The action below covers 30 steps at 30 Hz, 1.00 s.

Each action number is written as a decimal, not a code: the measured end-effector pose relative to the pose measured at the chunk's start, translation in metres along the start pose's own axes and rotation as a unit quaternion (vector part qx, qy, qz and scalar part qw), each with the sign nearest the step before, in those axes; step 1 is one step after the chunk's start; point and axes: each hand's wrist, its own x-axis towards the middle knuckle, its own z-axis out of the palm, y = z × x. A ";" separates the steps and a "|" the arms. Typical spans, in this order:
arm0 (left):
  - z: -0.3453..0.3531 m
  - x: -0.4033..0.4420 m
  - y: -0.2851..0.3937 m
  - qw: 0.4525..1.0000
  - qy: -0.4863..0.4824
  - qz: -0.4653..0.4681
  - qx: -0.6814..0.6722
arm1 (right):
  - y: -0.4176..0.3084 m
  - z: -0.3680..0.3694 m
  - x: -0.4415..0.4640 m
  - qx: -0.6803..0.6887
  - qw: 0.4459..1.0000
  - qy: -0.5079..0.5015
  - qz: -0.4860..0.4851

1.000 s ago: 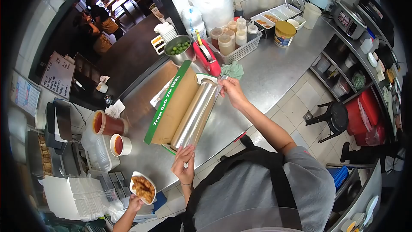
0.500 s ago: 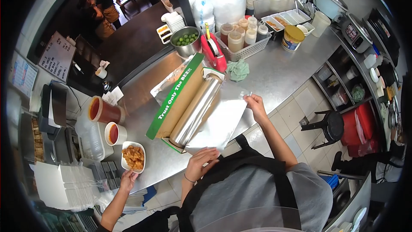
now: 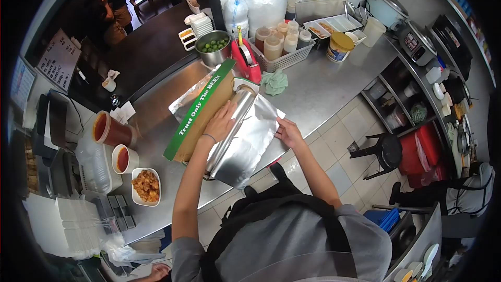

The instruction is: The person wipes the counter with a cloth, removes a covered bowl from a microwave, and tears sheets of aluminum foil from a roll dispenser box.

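Note:
A long box with a green lid edge (image 3: pixel 201 109) stands open on the steel counter, a foil roll (image 3: pixel 237 120) inside it. From the roll a foil sheet (image 3: pixel 248 143) is drawn out toward my body, over the counter's front edge. My left hand (image 3: pixel 220 122) lies with its fingers spread on the roll, beside the cardboard lid. At the sheet's right edge my right hand (image 3: pixel 288 132) pinches the foil between thumb and fingers. Another piece of foil (image 3: pixel 182 99) lies behind the box.
Fried food in a white bowl (image 3: pixel 146 187) sits at left, near a cup of red sauce (image 3: pixel 124 159). Behind are a bowl of green fruits (image 3: pixel 213 47), a red tape dispenser (image 3: pixel 246 62), a green cloth (image 3: pixel 274 82) and a bottle basket (image 3: pixel 284 58). A co-worker's hand shows at bottom left.
The foil has been pulled farther out of the box. My left hand has moved from the near edge onto the roll. The co-worker's hand has let go of the bowl, now on the counter.

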 end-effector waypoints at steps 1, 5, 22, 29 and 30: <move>0.001 -0.003 0.001 0.999 -0.022 -0.005 -0.028 | 0.006 -0.003 0.001 0.000 1.000 0.015 0.009; -0.002 -0.008 0.008 0.996 -0.023 -0.072 -0.054 | 0.018 0.005 -0.001 0.010 1.000 0.010 -0.009; 0.002 -0.008 0.008 0.994 -0.028 -0.094 -0.040 | 0.060 0.020 -0.024 0.109 0.993 -0.054 0.009; 0.015 -0.010 -0.003 0.996 0.005 -0.079 -0.051 | 0.032 0.048 -0.054 0.278 0.959 -0.047 0.016; 0.014 -0.010 -0.002 0.996 0.008 -0.074 -0.051 | 0.033 0.051 -0.055 0.228 0.973 -0.039 0.007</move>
